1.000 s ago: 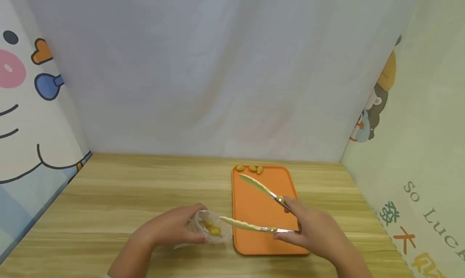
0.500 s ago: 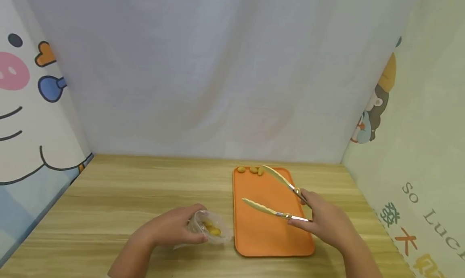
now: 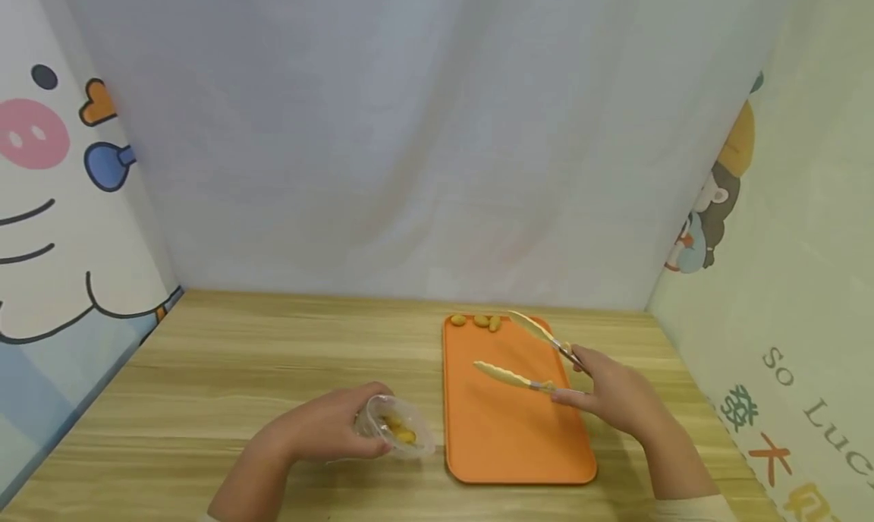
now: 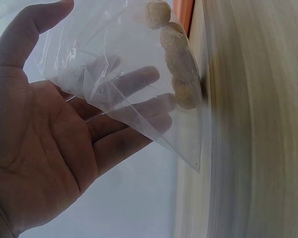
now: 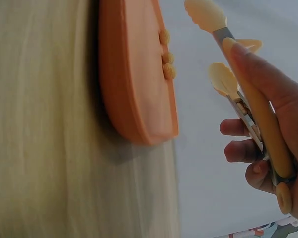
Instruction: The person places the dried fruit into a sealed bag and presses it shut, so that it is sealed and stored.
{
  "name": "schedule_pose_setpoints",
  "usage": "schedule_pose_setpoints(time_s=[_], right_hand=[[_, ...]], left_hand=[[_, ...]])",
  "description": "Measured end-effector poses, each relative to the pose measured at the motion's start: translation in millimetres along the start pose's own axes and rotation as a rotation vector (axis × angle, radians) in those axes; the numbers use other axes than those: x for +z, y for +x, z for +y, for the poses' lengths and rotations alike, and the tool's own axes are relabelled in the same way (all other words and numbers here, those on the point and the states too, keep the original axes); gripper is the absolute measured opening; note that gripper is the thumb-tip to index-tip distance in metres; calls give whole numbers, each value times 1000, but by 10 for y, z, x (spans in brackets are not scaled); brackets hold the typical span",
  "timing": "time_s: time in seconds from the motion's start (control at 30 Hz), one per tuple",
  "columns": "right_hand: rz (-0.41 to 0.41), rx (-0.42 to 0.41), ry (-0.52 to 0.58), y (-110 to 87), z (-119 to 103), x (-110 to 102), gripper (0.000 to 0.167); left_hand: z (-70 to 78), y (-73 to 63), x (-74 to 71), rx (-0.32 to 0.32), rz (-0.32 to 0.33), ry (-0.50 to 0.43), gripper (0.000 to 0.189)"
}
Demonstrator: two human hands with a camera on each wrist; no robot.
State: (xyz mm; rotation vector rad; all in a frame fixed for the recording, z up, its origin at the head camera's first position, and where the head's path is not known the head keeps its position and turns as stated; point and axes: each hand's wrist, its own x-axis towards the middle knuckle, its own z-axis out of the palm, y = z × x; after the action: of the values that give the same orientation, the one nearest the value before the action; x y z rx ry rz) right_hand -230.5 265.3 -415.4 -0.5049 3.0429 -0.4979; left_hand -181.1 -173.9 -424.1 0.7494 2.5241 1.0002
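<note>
My left hand (image 3: 328, 425) holds a clear plastic bag (image 4: 114, 29) by its side, thumb and fingers spread around its mouth. Inside the bag lie several yellow-brown oval pieces (image 4: 179, 59), small and nut-like; their exact kind is unclear. My right hand (image 3: 617, 393) grips a pair of kitchen tongs (image 5: 263, 114) with cream scalloped tips. The tongs' arms stand wide apart above the orange tray (image 3: 512, 442), nothing between them. Three similar oval pieces (image 3: 481, 321) sit along the tray's far left edge.
A wood-grain tabletop (image 3: 273, 332) carries the tray, which lies just right of the bag. A pale curtain (image 3: 341, 165) hangs behind the table. Printed cloths flank it, a cartoon one (image 3: 41, 218) at left and a lettered one (image 3: 785, 279) at right.
My right hand has carried the spread tongs from beside the bag's mouth rightward and farther away over the tray. The left hand and bag stay nearly still; the head view shifts slightly.
</note>
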Motion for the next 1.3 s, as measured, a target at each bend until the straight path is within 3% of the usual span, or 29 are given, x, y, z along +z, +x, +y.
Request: schedule_pose_setpoints(time_s=[0.2, 0.67, 1.03, 1.3], right_hand=[[-25, -6, -30, 142, 122, 20, 90], [-74, -21, -66, 449, 207, 25, 76], [-83, 2, -70, 548, 232, 52, 75], [-84, -25, -87, 625, 255, 36, 71]], left_hand=[[4, 4, 10, 8, 7, 2, 48], [-16, 15, 27, 39, 16, 27, 47], [10, 2, 24, 16, 4, 38, 50], [18, -2, 21, 10, 0, 29, 50]])
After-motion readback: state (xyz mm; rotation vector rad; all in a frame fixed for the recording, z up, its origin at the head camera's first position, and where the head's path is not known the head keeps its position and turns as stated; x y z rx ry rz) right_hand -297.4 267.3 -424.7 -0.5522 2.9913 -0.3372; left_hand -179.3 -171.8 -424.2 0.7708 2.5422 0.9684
